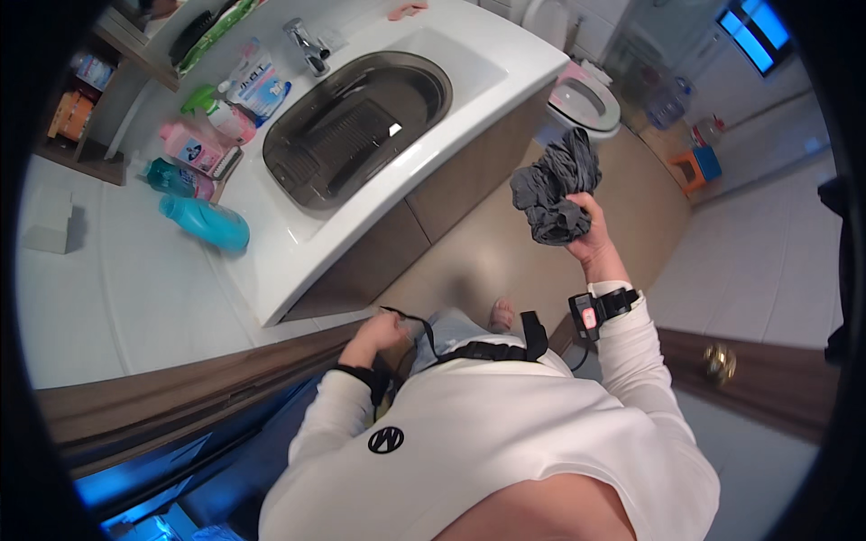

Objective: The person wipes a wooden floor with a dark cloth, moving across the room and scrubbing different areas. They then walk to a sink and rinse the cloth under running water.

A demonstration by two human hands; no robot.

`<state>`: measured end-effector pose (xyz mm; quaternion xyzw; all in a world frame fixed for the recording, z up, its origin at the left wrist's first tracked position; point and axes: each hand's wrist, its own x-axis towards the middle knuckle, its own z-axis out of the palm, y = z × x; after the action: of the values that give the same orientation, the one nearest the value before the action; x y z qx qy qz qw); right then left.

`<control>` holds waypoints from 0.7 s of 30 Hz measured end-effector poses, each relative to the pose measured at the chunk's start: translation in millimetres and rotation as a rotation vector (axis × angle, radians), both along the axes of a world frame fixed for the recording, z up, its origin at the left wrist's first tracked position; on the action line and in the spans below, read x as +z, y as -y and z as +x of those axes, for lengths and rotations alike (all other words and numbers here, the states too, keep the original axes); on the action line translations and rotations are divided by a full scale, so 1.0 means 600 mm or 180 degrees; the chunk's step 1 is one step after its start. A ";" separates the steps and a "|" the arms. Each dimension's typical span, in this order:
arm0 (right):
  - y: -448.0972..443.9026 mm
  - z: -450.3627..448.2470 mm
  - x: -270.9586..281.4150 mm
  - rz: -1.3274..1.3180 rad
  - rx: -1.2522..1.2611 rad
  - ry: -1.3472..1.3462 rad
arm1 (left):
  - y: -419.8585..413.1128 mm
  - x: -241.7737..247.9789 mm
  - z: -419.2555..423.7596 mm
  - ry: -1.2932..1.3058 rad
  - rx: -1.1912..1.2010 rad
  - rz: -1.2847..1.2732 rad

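My right hand (590,230) grips a bunched dark grey cloth (558,186), held up over the floor to the right of the washbasin counter. Low on the left, near the door frame, is my left hand (380,330), its fingers partly curled. A loose black strap (427,326) from my waist belt runs past those fingers; whether they hold it is unclear. In the white washbasin (477,64) sits a dark translucent tub (433,74) with a ribbed washboard (358,132) moulded inside. A chrome faucet (308,47) stands behind the tub.
Along the counter's left side are a turquoise bottle (206,222), a pink bottle (193,145), a green-topped spray bottle (226,118) and a detergent pouch (257,84). Beyond the counter is a toilet (585,101); an orange-and-blue stool (697,169) stands further right. A door knob (718,363) juts out at right.
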<state>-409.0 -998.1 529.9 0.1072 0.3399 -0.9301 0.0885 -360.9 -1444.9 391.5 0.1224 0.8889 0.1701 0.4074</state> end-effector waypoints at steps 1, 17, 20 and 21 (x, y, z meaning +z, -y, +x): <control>0.007 -0.007 0.019 0.0194 0.0033 -0.0019 | 0.004 0.000 0.018 0.0092 0.0037 -0.0098; 0.209 -0.488 0.011 0.6048 0.1659 -0.1161 | 0.053 0.136 -0.048 -0.0739 0.1630 0.0508; 0.217 -0.525 -0.023 0.6582 0.2084 -0.2054 | 0.026 0.202 -0.081 -0.1021 0.1633 0.1092; 0.219 -0.542 -0.029 0.6745 0.2570 -0.2262 | 0.016 0.218 -0.092 -0.1006 0.1680 0.1075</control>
<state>-734.0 -1129.3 512.4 -0.2519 0.9547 -0.0679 0.1434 -416.3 -1454.2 522.2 -0.0212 0.9013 0.3931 0.1808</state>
